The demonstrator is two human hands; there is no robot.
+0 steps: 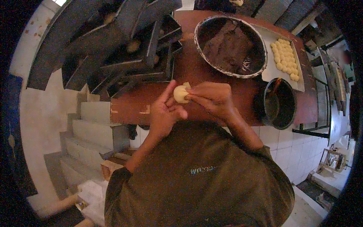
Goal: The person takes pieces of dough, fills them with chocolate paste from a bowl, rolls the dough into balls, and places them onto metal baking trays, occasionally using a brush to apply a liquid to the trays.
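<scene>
A pale dough ball (182,94) is held between my two hands, above the front part of the reddish-brown table. My left hand (165,113) cradles it from the left, index finger stretched along its far side and thumb apart below. From the right, my right hand (215,99) pinches the ball's edge between thumb and fingertips. Beyond my hands stands a large round basin (196,47) with a smeared rim, holding dark brown paste (228,45). At the far right, a light tray (270,70) carries several rows of small pale dough balls (284,56).
Black rectangular pans (124,64) lie piled at an angle on the left. A dark, deep bowl (280,104) sits near the table's right front edge (308,113). Pale steps (92,128) rise at the left, and a metal rack (321,125) stands beyond the table's right side.
</scene>
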